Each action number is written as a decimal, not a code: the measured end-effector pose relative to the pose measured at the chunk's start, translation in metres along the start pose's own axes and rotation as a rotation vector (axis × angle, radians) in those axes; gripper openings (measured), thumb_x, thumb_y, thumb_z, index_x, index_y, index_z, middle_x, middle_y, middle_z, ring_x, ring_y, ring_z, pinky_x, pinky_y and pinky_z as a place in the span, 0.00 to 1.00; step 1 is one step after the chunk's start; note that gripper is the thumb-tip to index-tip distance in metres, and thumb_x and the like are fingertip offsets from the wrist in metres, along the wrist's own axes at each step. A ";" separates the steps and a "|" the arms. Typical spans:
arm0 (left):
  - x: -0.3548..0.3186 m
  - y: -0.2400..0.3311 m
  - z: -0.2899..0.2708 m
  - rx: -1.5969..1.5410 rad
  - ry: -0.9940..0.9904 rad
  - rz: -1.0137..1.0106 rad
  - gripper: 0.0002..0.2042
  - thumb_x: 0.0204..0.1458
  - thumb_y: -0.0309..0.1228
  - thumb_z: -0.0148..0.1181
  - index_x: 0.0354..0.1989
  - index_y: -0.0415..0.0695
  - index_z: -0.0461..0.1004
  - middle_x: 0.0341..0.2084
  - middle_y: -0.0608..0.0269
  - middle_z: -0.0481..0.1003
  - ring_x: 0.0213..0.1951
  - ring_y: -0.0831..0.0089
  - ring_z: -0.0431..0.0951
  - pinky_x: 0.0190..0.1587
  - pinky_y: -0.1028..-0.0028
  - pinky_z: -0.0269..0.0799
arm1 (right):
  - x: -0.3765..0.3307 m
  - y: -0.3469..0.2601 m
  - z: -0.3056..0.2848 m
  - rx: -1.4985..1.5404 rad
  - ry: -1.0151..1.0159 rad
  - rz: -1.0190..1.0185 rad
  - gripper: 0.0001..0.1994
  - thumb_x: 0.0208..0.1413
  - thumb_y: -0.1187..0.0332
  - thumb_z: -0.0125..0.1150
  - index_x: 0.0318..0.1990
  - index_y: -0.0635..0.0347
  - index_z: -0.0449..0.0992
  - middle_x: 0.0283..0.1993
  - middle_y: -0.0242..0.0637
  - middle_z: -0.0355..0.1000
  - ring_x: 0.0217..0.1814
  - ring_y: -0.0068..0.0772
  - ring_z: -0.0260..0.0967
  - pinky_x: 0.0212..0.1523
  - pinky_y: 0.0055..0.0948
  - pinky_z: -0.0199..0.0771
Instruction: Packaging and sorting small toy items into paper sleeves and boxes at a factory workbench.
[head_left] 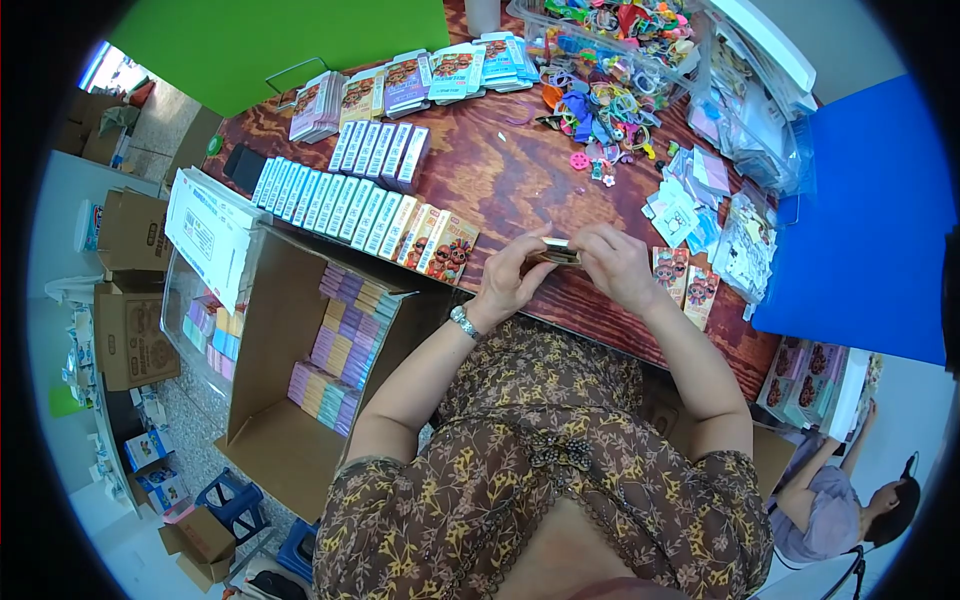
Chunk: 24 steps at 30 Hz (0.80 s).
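Observation:
Above the near edge of the wooden table, a small box, seen end-on, is held between my two hands. My left hand, with a watch on its wrist, pinches the box's left end. The fingers of my right hand close on its right end. What is inside the box cannot be made out. Two orange printed boxes lie on the table just right of my right hand. To the left of my left hand, a long row of upright small boxes ends in orange ones.
Flat folded cartons lie in stacks at the back. Colourful small trinkets spill from a clear bin at the far right, beside cards and plastic packets. A large cardboard box holding packed boxes stands at left. Another person is at lower right.

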<state>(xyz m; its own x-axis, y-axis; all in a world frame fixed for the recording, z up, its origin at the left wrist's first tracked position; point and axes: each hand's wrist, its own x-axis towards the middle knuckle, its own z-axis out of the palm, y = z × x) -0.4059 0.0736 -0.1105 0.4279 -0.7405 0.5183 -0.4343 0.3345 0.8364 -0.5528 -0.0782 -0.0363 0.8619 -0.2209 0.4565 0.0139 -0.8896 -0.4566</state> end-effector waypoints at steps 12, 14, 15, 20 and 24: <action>-0.002 -0.002 -0.003 0.040 0.022 -0.047 0.14 0.53 0.20 0.68 0.47 0.37 0.74 0.50 0.50 0.78 0.38 0.72 0.83 0.38 0.75 0.80 | 0.015 -0.010 -0.012 0.260 -0.174 0.209 0.09 0.57 0.71 0.65 0.45 0.56 0.80 0.42 0.39 0.77 0.44 0.45 0.77 0.44 0.40 0.78; -0.002 -0.003 -0.001 0.018 0.063 -0.056 0.14 0.52 0.21 0.69 0.46 0.38 0.75 0.46 0.51 0.79 0.36 0.69 0.83 0.36 0.74 0.79 | 0.012 -0.006 -0.006 0.167 -0.117 0.090 0.09 0.58 0.71 0.65 0.46 0.55 0.80 0.41 0.38 0.77 0.44 0.45 0.76 0.43 0.40 0.78; -0.003 -0.004 0.000 0.012 0.067 -0.066 0.15 0.52 0.22 0.69 0.47 0.38 0.74 0.45 0.52 0.79 0.35 0.70 0.83 0.35 0.74 0.79 | 0.011 -0.006 -0.004 0.167 -0.117 0.090 0.09 0.58 0.71 0.65 0.46 0.55 0.80 0.41 0.38 0.77 0.44 0.45 0.76 0.43 0.40 0.78; -0.009 -0.010 0.002 0.009 0.065 -0.119 0.16 0.53 0.23 0.70 0.48 0.38 0.72 0.40 0.55 0.80 0.34 0.72 0.83 0.35 0.75 0.80 | 0.008 -0.011 0.003 -0.003 -0.039 -0.028 0.12 0.52 0.74 0.68 0.45 0.55 0.81 0.37 0.37 0.73 0.38 0.39 0.75 0.36 0.35 0.77; -0.009 -0.006 0.002 -0.010 0.097 -0.119 0.17 0.53 0.23 0.70 0.49 0.39 0.72 0.41 0.54 0.80 0.35 0.72 0.83 0.36 0.74 0.80 | 0.003 -0.019 0.006 -0.126 -0.042 -0.072 0.14 0.50 0.74 0.68 0.45 0.55 0.81 0.36 0.35 0.73 0.38 0.38 0.75 0.36 0.35 0.77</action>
<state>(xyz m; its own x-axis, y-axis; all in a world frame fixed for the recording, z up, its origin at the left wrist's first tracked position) -0.4090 0.0772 -0.1209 0.5508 -0.7152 0.4302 -0.3687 0.2540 0.8942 -0.5473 -0.0597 -0.0312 0.8816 -0.1400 0.4507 0.0151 -0.9461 -0.3234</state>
